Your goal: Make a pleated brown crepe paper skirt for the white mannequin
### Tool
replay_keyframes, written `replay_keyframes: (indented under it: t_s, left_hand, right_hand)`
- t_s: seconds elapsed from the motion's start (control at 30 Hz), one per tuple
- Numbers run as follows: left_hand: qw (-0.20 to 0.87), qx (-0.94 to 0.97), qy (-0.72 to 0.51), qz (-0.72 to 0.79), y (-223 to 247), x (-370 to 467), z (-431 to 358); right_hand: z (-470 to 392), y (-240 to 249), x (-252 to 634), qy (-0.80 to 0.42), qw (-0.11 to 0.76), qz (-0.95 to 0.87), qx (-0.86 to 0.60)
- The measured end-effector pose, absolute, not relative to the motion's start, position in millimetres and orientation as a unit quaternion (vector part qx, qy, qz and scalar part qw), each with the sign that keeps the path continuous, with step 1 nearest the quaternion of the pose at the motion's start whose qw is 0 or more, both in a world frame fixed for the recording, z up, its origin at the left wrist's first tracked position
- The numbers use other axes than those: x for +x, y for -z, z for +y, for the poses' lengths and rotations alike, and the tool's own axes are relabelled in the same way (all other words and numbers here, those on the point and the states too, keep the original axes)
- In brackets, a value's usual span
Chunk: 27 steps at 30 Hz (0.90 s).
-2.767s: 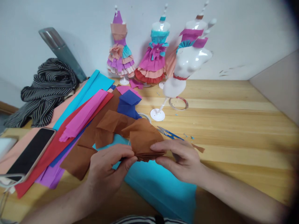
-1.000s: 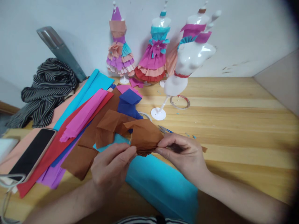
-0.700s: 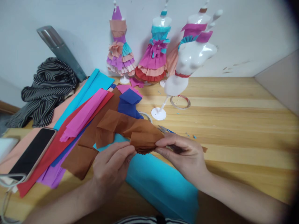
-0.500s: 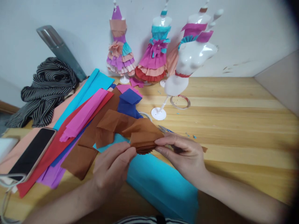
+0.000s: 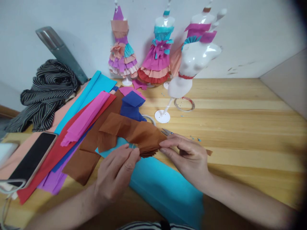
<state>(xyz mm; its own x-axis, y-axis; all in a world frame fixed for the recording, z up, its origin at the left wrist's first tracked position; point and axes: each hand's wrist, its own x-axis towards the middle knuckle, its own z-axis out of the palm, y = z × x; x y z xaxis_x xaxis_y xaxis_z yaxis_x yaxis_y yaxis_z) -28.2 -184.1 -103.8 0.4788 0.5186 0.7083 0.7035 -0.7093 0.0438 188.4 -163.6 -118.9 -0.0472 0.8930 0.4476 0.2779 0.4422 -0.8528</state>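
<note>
A strip of brown paper (image 5: pixel 141 132) is folded into a thin layered stack at its near end, above a turquoise sheet (image 5: pixel 165 188). My left hand (image 5: pixel 120 169) pinches the left edge of the folds between thumb and fingers. At the right edge, my right hand (image 5: pixel 184 153) grips the same stack with thumb and forefinger. Scissors (image 5: pixel 166 131) lie just behind my right hand, their handles hidden by it. The strip's far end spreads leftward over more brown paper (image 5: pixel 81 166).
Behind stand a bare white mannequin (image 5: pixel 196 60) and dressed ones, including a pink-skirted one (image 5: pixel 159 60). A wire ring (image 5: pixel 184 104) lies right of the stand. Leftward are coloured paper sheets (image 5: pixel 83 118), a phone (image 5: pixel 35 156), a striped cloth (image 5: pixel 48 92) and a bottle (image 5: pixel 62 52).
The flap of brown paper that stood up between my hands has folded down, so the strip now runs back smoothly from the stack. The view has shifted slightly.
</note>
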Motion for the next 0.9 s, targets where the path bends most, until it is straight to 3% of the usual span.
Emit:
replay_keyframes:
  t_s: [0.27, 0.5, 0.73, 0.9]
  left_hand:
    - [0.128, -0.850, 0.352, -0.371, 105.0, -30.2, -183.2]
    - [0.101, -0.832, 0.374, -0.397, 99.9, -21.1, -182.7]
    - [-0.115, -0.774, 0.377, -0.496, 95.0, -9.2, -184.1]
    - [-0.237, -0.722, 0.375, -0.531, 101.5, -6.1, -190.5]
  right_hand:
    - [-166.7, 119.8, 189.3, -0.273, 0.509, -0.674, -0.460]
    - [-166.1, 117.7, 187.9, -0.364, 0.517, -0.610, -0.478]
    - [-159.9, 120.5, 187.7, -0.419, 0.516, -0.568, -0.486]
    - [-156.7, 112.8, 196.5, -0.396, 0.450, -0.648, -0.470]
